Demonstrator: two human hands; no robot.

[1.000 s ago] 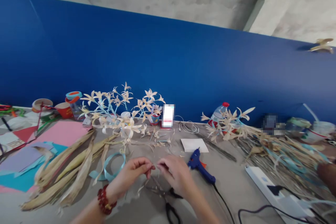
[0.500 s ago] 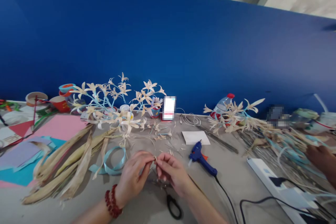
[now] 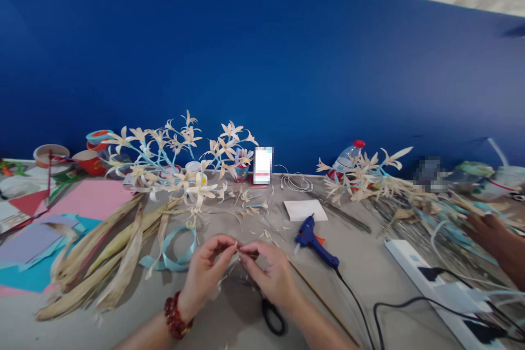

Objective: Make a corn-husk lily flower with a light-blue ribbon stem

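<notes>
My left hand point(image 3: 207, 272), with a red bead bracelet on its wrist, and my right hand point(image 3: 268, 272) meet over the grey table. Their fingertips are pinched together on a small pale strip of dried husk point(image 3: 237, 248). Black-handled scissors point(image 3: 273, 317) lie on the table just under my right hand. A thin stick point(image 3: 315, 295) runs out from beneath my right hand toward the lower right.
A blue glue gun point(image 3: 314, 238) with its black cord lies right of my hands, beside a white power strip point(image 3: 422, 270). Dried corn husks point(image 3: 110, 254), light blue ribbon point(image 3: 174, 249), husk flowers point(image 3: 184, 167), coloured paper point(image 3: 86, 199) and a bottle point(image 3: 346, 161) surround them. Another person's hand point(image 3: 490, 229) is at the far right.
My hands have stayed pinched together and drifted slightly lower in the picture. The view has tilted down a little. The other person's hand at the right has moved further into view.
</notes>
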